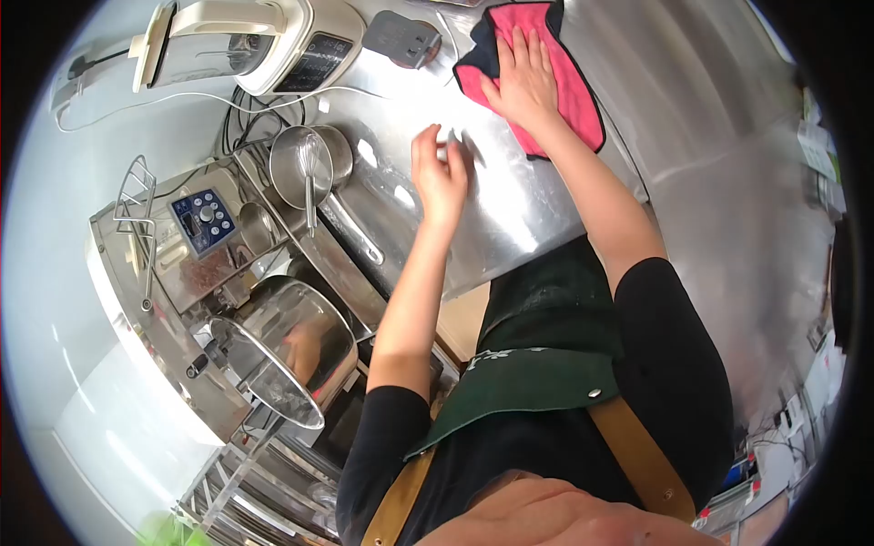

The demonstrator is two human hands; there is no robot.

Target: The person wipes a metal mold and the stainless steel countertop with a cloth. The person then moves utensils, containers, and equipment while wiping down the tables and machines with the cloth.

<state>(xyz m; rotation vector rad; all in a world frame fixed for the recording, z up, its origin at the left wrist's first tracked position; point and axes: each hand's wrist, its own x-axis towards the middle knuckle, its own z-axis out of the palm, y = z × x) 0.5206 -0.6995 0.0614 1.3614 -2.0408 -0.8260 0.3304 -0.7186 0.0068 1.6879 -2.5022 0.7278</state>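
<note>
The shiny table (519,214) has a pink cloth (579,98) on it, long way 11 to 5 o'clock. The right hand (528,89) lies flat on it. The left hand (439,182), half curled, looks empty; the cloth is at 2 o'clock from it.

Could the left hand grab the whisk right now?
Probably yes. The left hand looks empty, it's close by, and the whisk sticks its handle out over the edge of the pot.

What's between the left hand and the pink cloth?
Just shiny steel worktop between the left hand and the pink cloth, as the head view shows.
</note>
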